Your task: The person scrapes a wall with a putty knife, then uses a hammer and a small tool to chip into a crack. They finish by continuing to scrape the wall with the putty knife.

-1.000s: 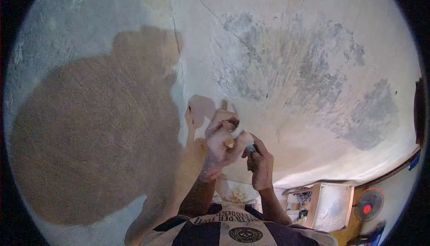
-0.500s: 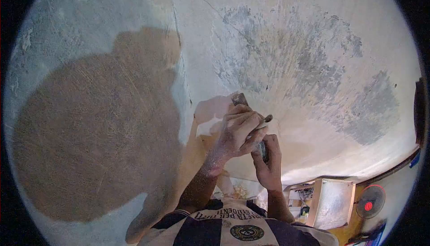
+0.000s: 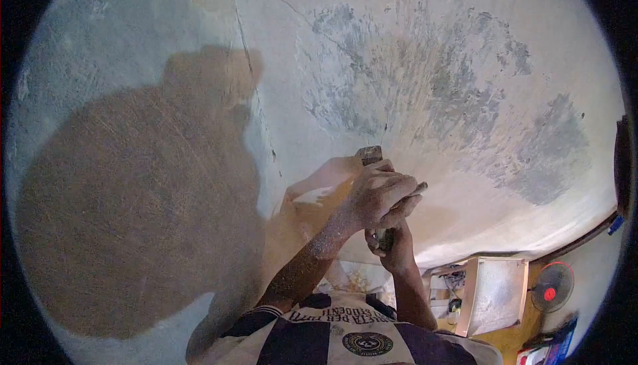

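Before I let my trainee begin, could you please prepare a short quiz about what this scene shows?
1. True or false: a dark-ended object shows above the left hand in the picture.
2. Where does the fan appear?
A) upper left
B) lower right
C) top centre
3. Which hand appears lower in the picture?

Key: 1. True. 2. B. 3. The right hand.
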The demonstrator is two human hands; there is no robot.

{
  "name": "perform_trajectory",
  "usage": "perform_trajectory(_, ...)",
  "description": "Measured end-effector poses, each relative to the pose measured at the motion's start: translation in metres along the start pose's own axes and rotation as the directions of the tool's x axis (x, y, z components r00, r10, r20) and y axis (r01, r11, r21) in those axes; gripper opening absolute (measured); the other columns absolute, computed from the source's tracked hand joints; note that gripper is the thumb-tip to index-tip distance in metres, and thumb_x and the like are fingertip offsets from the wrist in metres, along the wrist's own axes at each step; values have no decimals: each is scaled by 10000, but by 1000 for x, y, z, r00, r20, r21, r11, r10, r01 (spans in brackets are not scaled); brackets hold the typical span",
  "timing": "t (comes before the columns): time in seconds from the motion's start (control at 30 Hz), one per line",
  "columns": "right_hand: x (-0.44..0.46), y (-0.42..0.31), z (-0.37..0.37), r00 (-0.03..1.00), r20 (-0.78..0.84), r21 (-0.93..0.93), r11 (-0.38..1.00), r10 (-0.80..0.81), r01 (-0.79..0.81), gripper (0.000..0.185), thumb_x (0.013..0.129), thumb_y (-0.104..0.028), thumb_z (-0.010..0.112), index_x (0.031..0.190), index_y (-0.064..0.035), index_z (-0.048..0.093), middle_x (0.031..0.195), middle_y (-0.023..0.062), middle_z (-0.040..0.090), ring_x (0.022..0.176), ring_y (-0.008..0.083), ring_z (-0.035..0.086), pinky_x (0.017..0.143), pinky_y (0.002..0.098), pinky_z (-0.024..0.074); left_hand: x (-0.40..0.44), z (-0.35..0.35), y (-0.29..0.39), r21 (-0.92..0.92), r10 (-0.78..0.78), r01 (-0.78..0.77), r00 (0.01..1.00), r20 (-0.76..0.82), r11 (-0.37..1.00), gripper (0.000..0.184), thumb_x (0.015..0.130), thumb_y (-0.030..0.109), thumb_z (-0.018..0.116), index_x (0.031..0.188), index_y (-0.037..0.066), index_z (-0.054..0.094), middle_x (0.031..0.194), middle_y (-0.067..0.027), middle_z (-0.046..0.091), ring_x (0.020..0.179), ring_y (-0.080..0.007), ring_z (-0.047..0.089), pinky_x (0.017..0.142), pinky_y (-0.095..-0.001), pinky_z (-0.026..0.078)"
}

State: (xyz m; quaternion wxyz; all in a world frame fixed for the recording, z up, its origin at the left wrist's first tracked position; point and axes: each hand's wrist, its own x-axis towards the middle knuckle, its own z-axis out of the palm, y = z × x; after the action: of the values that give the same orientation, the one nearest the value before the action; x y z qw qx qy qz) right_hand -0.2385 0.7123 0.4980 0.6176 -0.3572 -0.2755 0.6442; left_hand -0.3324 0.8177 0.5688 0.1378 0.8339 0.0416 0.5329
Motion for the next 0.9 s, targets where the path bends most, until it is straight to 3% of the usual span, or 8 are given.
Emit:
perform_trajectory(0.17,9,-1,8,999,35,-127,991,-31,35,347,999,-446,499,947,-104,529,662,-16,466,497,81,419,412,238,270,10,-11,-1,9,62,-62,998,-4,998,141,804,106,723,804,55,592,694,-75,596,605,-284,595,642,-392,457)
perform_trajectory(0.27,13,18,8,968,-36,-306,925,-247,224,396,1022,-483,486,915,-104,521,662,-28,461,504,69,407,426,238,268,1,-8,-5,8,46,-46,999,22,999,126,814,107,730,832,54,617,725,-74,631,612,-271,605,647,-383,464)
perform_trajectory(0.47,13,25,11,931,-25,-472,826,-363,309,436,1034,-500,454,934,-82,527,690,-26,478,528,70,413,458,248,300,-7,-7,-4,13,11,-11,1000,5,1000,166,799,118,739,783,67,582,699,-73,590,605,-275,591,620,-386,452)
perform_trajectory(0.57,20,45,-14,951,19,-419,861,-309,288,353,1052,-379,457,1041,-29,491,771,5,516,607,77,468,508,251,357,-12,-2,-6,35,-4,3,1000,20,999,184,786,125,747,762,77,571,685,-70,576,592,-269,583,606,-387,446)
perform_trajectory(0.67,22,49,-17,911,88,-500,773,-402,390,289,1059,-311,449,1036,-27,495,814,25,528,653,90,485,542,252,377,-6,-10,-9,23,23,-24,999,22,999,185,777,133,754,758,79,578,677,-63,576,576,-263,576,599,-383,444)
perform_trajectory(0.77,18,45,-7,932,85,-360,861,-352,359,257,1063,-277,434,1078,-25,485,831,27,521,672,103,488,566,256,391,-8,-9,-10,0,28,-28,999,16,1000,174,773,132,750,760,80,585,667,-58,576,562,-260,571,595,-375,441)
perform_trajectory(0.87,21,65,-13,932,-53,-420,855,-359,305,254,1065,-268,434,1140,-26,461,847,26,511,663,109,487,568,265,403,-12,-4,-10,1,18,-18,1000,13,1000,159,775,123,740,759,81,587,653,-60,568,554,-257,568,590,-371,434)
perform_trajectory(0.9,22,61,-11,934,11,-392,858,-357,332,253,1066,-265,436,1143,-25,461,853,26,510,662,110,489,567,264,405,-10,-4,-10,3,19,-19,1000,8,1000,155,776,119,736,759,81,587,648,-62,565,553,-257,567,588,-371,431)
